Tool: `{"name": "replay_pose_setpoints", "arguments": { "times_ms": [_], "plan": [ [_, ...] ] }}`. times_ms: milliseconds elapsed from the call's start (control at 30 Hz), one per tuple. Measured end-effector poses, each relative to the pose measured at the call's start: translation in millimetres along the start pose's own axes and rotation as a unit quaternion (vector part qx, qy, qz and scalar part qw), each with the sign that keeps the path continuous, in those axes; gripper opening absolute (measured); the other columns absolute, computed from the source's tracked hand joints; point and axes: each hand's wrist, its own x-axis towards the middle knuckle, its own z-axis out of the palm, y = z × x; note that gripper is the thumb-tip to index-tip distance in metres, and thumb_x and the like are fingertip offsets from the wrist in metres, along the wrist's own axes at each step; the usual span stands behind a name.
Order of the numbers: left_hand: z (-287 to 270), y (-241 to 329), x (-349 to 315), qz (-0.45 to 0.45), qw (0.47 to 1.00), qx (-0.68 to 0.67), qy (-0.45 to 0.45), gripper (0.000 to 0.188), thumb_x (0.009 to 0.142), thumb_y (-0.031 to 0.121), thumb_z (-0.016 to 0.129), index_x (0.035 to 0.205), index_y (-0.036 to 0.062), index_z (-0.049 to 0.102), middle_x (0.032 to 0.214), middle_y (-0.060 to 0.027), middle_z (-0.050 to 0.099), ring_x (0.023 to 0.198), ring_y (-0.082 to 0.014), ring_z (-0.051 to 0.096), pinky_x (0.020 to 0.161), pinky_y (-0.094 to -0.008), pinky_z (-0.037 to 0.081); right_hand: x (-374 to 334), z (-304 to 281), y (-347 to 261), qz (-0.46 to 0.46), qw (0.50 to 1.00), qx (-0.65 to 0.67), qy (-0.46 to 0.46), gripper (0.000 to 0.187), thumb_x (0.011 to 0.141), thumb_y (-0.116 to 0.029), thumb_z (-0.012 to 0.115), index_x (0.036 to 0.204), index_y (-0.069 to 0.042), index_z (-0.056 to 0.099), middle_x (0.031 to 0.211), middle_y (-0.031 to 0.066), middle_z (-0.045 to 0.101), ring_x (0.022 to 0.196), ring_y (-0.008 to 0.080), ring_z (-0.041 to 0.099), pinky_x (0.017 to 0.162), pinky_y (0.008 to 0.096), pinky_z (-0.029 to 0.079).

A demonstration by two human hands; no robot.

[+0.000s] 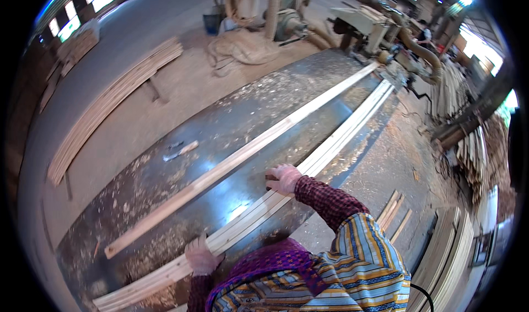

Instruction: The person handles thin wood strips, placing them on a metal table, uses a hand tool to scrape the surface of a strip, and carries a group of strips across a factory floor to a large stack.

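Note:
Several pale wooden strips (253, 214) lie side by side along the near part of a dark metal table (204, 127), running from lower left to upper right. Toward their near end, my gloved left hand (201, 256) is closed round the strips. Farther along, my gloved right hand (284, 179) reaches over the same strips, its fingers curled down at their far edge. The undersides of both grips are hidden. Beyond them, a single longer wooden strip (242, 156) rests on the table roughly parallel, touched by neither hand.
Wood shavings and a small wood offcut (188, 148) lie on the table. At its far end stands a woodworking machine (369, 25) with a hose. A stack of boards (118, 102) is on the left; more boards (449, 257) lie at right. A person (424, 35) is in the background.

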Motion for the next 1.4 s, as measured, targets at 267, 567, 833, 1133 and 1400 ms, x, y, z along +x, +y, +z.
{"name": "replay_pose_setpoints", "arguments": {
  "times_ms": [267, 567, 833, 1133, 1400],
  "plan": [
    [-9, 9, -3, 0.011, 0.999, 0.044, 0.025, 0.086, 0.061, 0.049, 0.087, 0.131, 0.0064, 0.061, 0.108, -0.0137, 0.067, 0.104, -0.0356, 0.063, 0.094, -0.0503, 0.046, -2, 24, 36, 0.089, 0.992, -0.086, 0.033, 0.045, 0.098, -0.049, 0.054, 0.12, -0.016, 0.075, 0.119, 0.0151, 0.072, 0.118, 0.0342, 0.065, 0.099, 0.0473, 0.049],
    [-4, 3, -5, -0.054, 0.992, 0.09, -0.072, 0.093, 0.062, 0.06, 0.086, 0.134, 0.0085, 0.058, 0.12, -0.0099, 0.063, 0.118, -0.0305, 0.059, 0.108, -0.0479, 0.039, 17, -11, 39, 0.138, 0.987, -0.031, 0.072, 0.047, 0.093, -0.039, 0.064, 0.131, -0.012, 0.067, 0.122, 0.02, 0.07, 0.116, 0.0396, 0.066, 0.1, 0.0489, 0.052],
    [-2, 7, -3, -0.026, 0.999, 0.019, -0.043, 0.091, 0.06, 0.058, 0.088, 0.131, 0.0088, 0.06, 0.115, -0.0114, 0.066, 0.114, -0.0319, 0.061, 0.105, -0.048, 0.041, 77, -22, 43, 0.04, 0.968, -0.228, 0.093, 0.059, 0.086, -0.023, 0.069, 0.142, -0.008, 0.055, 0.142, 0.012, 0.06, 0.129, 0.0281, 0.06, 0.104, 0.0447, 0.048],
    [-18, -2, -7, -0.013, 0.998, -0.009, -0.067, 0.086, 0.064, 0.053, 0.089, 0.132, 0.0085, 0.062, 0.106, -0.0135, 0.07, 0.1, -0.035, 0.066, 0.09, -0.0508, 0.051, 123, 33, -113, -0.288, 0.955, -0.072, -0.007, 0.066, 0.067, -0.035, 0.086, 0.123, -0.006, 0.066, 0.119, 0.0176, 0.067, 0.119, 0.0379, 0.061, 0.103, 0.0485, 0.048],
    [-37, 7, -28, -0.014, 0.986, 0.037, -0.164, 0.099, 0.071, 0.059, 0.083, 0.149, 0.0074, 0.049, 0.138, -0.01, 0.061, 0.13, -0.0271, 0.056, 0.111, -0.0426, 0.04, 109, 42, -141, -0.195, 0.953, -0.209, -0.097, 0.078, 0.062, -0.051, 0.089, 0.123, -0.008, 0.067, 0.119, 0.0159, 0.067, 0.117, 0.0366, 0.063, 0.101, 0.0457, 0.053]
  ]
}}
